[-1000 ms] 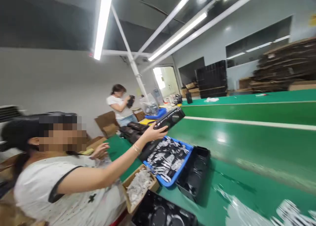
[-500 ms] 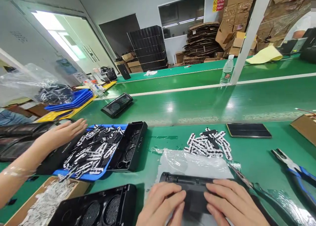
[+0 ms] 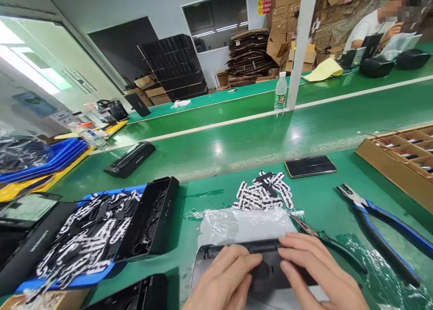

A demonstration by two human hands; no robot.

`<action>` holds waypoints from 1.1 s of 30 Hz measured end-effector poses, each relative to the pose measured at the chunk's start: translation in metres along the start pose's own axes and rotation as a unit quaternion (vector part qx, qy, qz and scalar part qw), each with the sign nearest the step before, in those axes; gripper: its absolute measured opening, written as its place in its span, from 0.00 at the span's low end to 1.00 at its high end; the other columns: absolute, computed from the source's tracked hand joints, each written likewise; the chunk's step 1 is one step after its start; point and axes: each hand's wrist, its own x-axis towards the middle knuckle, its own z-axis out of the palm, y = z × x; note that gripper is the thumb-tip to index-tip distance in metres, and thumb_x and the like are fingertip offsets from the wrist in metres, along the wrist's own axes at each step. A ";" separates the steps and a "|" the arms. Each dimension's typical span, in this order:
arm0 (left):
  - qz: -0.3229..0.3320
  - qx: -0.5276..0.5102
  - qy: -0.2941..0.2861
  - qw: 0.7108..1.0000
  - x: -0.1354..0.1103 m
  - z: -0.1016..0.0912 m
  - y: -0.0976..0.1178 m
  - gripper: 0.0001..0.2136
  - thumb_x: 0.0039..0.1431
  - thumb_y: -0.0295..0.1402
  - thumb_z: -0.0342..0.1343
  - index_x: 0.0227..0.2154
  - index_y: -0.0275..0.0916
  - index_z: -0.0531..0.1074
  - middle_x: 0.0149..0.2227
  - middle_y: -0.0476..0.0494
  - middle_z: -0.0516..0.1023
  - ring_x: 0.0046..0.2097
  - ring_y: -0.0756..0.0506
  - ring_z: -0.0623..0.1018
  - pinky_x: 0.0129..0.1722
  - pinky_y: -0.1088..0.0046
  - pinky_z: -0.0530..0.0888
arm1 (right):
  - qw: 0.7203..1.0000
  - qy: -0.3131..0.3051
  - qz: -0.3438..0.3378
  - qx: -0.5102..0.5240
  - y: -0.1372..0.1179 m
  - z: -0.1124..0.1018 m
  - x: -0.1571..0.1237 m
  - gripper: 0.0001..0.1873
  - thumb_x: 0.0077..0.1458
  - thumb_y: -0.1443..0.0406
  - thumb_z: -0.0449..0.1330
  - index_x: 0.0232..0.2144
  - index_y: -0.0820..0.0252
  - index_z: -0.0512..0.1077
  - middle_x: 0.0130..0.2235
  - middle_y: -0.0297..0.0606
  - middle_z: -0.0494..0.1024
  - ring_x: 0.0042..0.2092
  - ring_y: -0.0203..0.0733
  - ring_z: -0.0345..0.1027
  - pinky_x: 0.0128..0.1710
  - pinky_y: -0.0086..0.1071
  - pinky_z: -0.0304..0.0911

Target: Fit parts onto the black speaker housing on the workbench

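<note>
left hand (image 3: 226,274) and right hand (image 3: 316,269) sit closer together on black case (image 3: 267,274) | coworker's arm's outta view | cardboard box (image 3: 389,174) now shows compartments (image 3: 417,137)

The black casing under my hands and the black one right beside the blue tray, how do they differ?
Your left hand and right hand are on the near casing; neither touches the tray-side casing. The near casing lies crosswise over a white plastic sheet; the tray-side casing points away, beside the blue tray. The tray-side casing's open inside shows; hands cover much of the near casing. Both are black and elongated.
</note>
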 end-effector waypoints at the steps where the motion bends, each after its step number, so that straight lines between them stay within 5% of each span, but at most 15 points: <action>1: 0.011 0.007 0.011 1.000 0.004 0.002 0.001 0.12 0.73 0.38 0.58 0.54 0.44 0.77 0.45 0.41 0.83 0.46 0.44 0.83 0.50 0.69 0.83 | 1.000 0.005 0.024 0.008 0.000 -0.001 -0.001 0.11 0.66 0.71 0.62 0.48 0.53 0.75 0.49 0.37 0.84 0.56 0.37 0.78 0.61 0.26 0.72; 7: 0.033 0.033 0.046 0.998 0.016 0.010 0.004 0.16 0.69 0.47 0.61 0.51 0.44 0.80 0.46 0.39 0.83 0.49 0.40 0.82 0.52 0.62 0.83 | 1.000 0.009 -0.004 0.010 -0.002 0.000 0.000 0.10 0.64 0.71 0.62 0.47 0.54 0.76 0.44 0.37 0.85 0.53 0.43 0.79 0.53 0.33 0.79; 13: -0.001 0.041 0.088 0.995 -0.013 -0.008 -0.002 0.13 0.68 0.42 0.63 0.50 0.43 0.80 0.46 0.38 0.83 0.49 0.40 0.82 0.51 0.61 0.83 | 0.996 -0.034 -0.035 -0.069 -0.011 0.012 0.011 0.07 0.63 0.61 0.66 0.43 0.51 0.75 0.46 0.40 0.85 0.52 0.55 0.80 0.44 0.50 0.82; 21: 0.024 0.012 0.112 0.993 -0.045 0.004 -0.012 0.10 0.72 0.23 0.55 0.51 0.34 0.77 0.46 0.39 0.82 0.52 0.47 0.79 0.55 0.73 0.79 | 0.991 -0.098 0.025 -0.082 -0.007 0.017 0.015 0.06 0.65 0.60 0.62 0.33 0.48 0.73 0.48 0.35 0.84 0.54 0.53 0.78 0.46 0.48 0.79; 26: 0.046 0.079 0.083 0.992 -0.045 0.000 -0.011 0.08 0.72 0.27 0.58 0.50 0.32 0.78 0.46 0.38 0.85 0.51 0.45 0.81 0.55 0.70 0.81 | 0.989 -0.119 0.031 -0.087 -0.001 0.017 0.012 0.08 0.64 0.60 0.62 0.30 0.47 0.73 0.48 0.34 0.85 0.54 0.54 0.79 0.47 0.53 0.80; 33: 0.079 0.188 0.124 0.971 -0.041 0.006 -0.011 0.11 0.77 0.30 0.52 0.43 0.36 0.80 0.41 0.46 0.88 0.43 0.46 0.85 0.43 0.69 0.81 | 0.988 -0.125 0.034 -0.085 -0.004 0.016 0.015 0.07 0.63 0.62 0.62 0.30 0.48 0.72 0.46 0.34 0.85 0.53 0.53 0.79 0.45 0.54 0.80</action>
